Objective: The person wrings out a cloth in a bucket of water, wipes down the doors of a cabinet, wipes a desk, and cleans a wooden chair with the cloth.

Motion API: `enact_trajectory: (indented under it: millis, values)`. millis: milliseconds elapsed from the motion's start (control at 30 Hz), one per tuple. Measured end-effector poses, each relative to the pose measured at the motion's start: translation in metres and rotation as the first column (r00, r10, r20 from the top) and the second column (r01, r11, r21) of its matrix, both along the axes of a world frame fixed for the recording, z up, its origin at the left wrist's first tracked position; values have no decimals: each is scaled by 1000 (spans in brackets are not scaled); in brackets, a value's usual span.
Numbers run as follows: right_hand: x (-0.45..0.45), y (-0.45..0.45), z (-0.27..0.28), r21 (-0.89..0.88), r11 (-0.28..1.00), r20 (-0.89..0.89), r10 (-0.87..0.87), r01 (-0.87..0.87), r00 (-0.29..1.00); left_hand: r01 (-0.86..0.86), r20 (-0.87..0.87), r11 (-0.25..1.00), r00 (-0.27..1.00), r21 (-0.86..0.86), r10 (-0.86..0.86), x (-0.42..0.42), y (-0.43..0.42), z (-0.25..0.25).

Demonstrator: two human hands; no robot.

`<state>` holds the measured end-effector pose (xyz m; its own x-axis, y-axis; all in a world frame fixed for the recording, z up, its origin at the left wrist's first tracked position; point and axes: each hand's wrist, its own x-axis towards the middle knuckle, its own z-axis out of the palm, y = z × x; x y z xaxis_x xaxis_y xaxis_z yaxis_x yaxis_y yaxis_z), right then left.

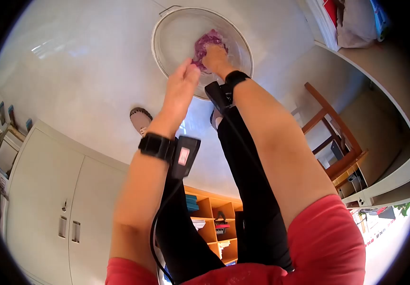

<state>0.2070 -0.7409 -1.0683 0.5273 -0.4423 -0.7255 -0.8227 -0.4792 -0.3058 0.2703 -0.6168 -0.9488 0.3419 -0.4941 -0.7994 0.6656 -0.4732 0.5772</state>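
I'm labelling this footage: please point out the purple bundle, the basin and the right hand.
Purple bundle (pixel 206 41), head view: upper part.
Basin (pixel 172 39), head view: bare inner left side.
Right hand (pixel 216 57), head view: back of hand.

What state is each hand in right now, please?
Left hand: beside the purple cloth; whether it grips any cannot be told.
Right hand: on the purple cloth, fingers largely hidden; grip cannot be told.

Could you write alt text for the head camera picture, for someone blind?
A person's right grip is on a crumpled purple bundle in a pale round basin on the floor, with the left grip close by. Both wrists wear black straps.
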Motion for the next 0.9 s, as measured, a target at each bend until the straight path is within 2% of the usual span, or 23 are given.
enact_trajectory:
  millis: [33,100,167,233,267,367,400,467,500,533,633,667,733,767,800,833,900]
  values:
    - [1,-4,14,132,984,96,-136,122,986,-97,-118,995,988,37,101,1,-8,-6]
    - [-1,-13,54,407,863,239,-417,299,877,-274,-328,953,896,127,301,4,-26,-18]
    - [-6,-13,115,633,741,348,-531,224,772,-374,-479,920,791,113,380,7,-30,-39]
    - [-10,-10,165,728,644,257,-574,235,778,-475,-564,876,701,86,436,10,-31,-46]
    - [-10,-10,176,772,588,207,-591,240,780,-488,-495,854,705,180,507,8,-37,-40]
    - [-12,6,167,826,460,123,-710,325,693,-495,-369,863,788,96,493,2,-35,-39]
    - [-13,13,153,738,603,259,-668,304,698,-507,-308,858,807,76,504,-4,-32,-43]
    - [-7,20,127,358,898,471,-410,255,782,-634,-274,750,699,189,660,-8,-40,-38]
    - [-5,21,112,129,969,520,-247,211,818,-689,-251,682,635,244,731,-9,-45,-36]
    - [-2,18,95,-11,980,433,-173,198,885,-574,-163,751,748,328,643,-7,-48,-32]
    - [-5,-3,63,-45,973,198,-214,227,957,-479,-190,855,837,200,514,0,-53,-17]
    - [-3,-5,55,-77,954,201,-270,290,941,-391,-228,901,875,191,428,5,-46,-25]
    - [-8,-3,32,-148,896,210,-385,418,899,-314,-207,909,904,275,375,18,-50,-4]
    - [-12,1,21,-169,933,308,-256,318,916,-273,-201,910,917,313,344,23,-52,3]
    - [-15,7,15,-197,957,396,-120,212,910,-331,-211,916,901,227,379,23,-49,1]
    - [-19,9,8,-235,966,473,19,106,881,-271,-229,932,917,241,326,21,-43,-7]
    - [-19,6,1,-152,985,226,-49,85,973,-138,-276,958,939,250,207,17,-36,-23]
